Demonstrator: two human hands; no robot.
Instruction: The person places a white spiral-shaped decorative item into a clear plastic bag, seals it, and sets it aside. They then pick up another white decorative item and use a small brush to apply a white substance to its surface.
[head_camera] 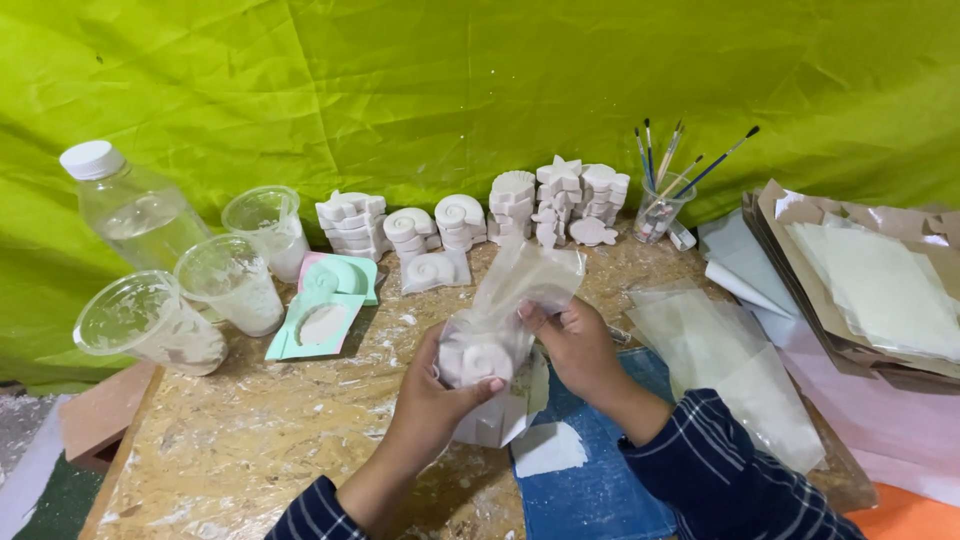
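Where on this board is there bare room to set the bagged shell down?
Bare board lies in front of the mint moulds, left of the left hand. The blue cloth below the right hand is partly free. Crowded: plastic cups at left, plaster stacks along the back, clear bags and paper at right.

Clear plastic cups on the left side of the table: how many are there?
3: one at the back beside the water bottle, one in the middle, one nearest the table's left edge. None looks hidden.

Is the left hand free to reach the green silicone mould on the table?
Probably not yet: the left hand holds a white plaster shell in a clear plastic bag; the path to the green mould looks open.
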